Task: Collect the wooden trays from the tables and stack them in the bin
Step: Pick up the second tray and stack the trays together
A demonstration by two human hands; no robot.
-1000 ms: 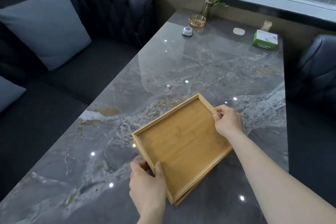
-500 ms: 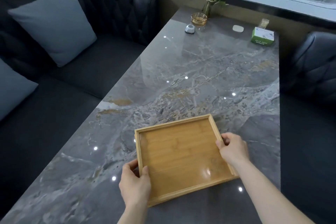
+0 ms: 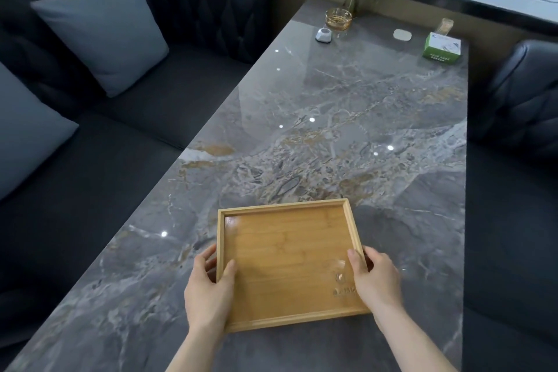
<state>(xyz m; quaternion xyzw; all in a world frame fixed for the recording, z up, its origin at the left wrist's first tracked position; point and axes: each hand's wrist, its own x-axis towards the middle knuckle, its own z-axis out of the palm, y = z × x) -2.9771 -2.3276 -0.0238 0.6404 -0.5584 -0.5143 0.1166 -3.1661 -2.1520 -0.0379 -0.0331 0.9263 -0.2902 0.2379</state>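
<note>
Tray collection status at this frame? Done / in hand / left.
Done: nothing shows as stacked; no bin is in view. In hand: the wooden tray is gripped on its side rims by the left hand and the right hand, over the near end of the marble table. Whether it is lifted clear cannot be told. Left: carry it to the bin. No other tray shows on this table.

I've swung the wooden tray (image 3: 287, 266) from its diagonal slant to square in front of me, drawing it toward six o'clock. My left grip (image 3: 208, 290) and right grip (image 3: 376, 279) now clamp its nine and three o'clock rails.
</note>
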